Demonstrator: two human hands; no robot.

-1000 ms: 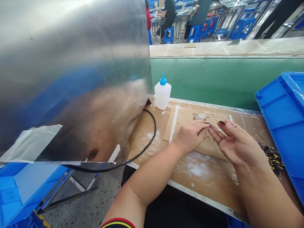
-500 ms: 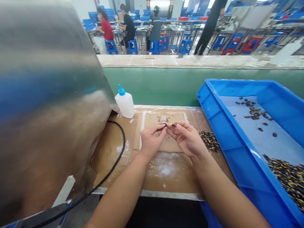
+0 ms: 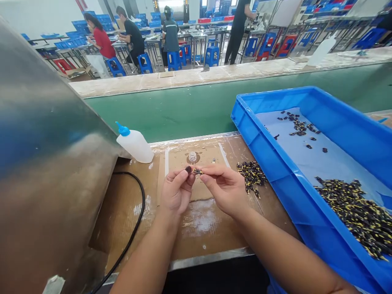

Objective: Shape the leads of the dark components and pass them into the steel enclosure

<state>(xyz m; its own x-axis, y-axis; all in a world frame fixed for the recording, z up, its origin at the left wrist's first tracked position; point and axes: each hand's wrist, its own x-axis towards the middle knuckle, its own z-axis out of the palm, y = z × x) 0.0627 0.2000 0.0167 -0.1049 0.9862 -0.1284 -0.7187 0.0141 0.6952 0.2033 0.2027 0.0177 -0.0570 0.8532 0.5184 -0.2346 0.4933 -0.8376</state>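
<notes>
left grip [image 3: 177, 192] and right grip [image 3: 225, 190] both clamped on small black-and-yellow part [image 3: 197, 171], held between them, long axis roughly side to side, neither grip clearly nearer. loose parts [image 3: 251, 176] lie right of hands on cardboard worktop [image 3: 128, 216]; blue plastic tray [image 3: 275, 96] holds bigger heap [image 3: 352, 214] on pale sheet [image 3: 294, 159].

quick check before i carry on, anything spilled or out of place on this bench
A loose heap of black-and-yellow parts lies on the cardboard bench cover, outside the blue plastic tray that holds the rest, so it looks spilled or set aside. White residue is also smeared on the cardboard.
</notes>
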